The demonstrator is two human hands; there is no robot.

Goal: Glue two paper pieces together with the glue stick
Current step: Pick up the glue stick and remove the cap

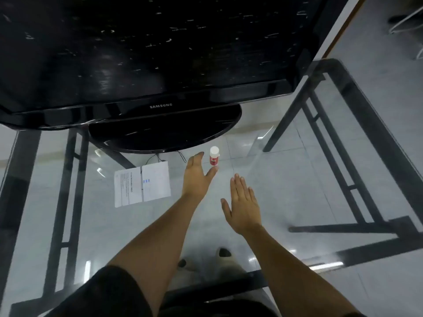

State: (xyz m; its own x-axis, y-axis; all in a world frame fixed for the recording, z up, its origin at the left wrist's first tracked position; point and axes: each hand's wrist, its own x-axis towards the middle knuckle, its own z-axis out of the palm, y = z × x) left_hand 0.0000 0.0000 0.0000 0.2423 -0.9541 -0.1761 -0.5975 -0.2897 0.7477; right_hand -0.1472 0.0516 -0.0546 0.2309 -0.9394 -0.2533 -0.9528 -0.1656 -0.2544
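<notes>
Cylinder-shaped glue stick (214, 156) upright on glass table (286, 179); left hand (196, 177) near

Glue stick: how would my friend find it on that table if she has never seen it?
Start at the big black monitor on the glass table. Just in front of its round base, to the right, stands the glue stick, beside the left hand. It is the only small upright red tube with a white cap; the papers lie flat.

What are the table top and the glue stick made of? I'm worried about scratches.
Table top: apparently clear glass, glossy; floor tiles and frame show through it. Glue stick: looks like smooth plastic, with a white cap and red label.
</notes>
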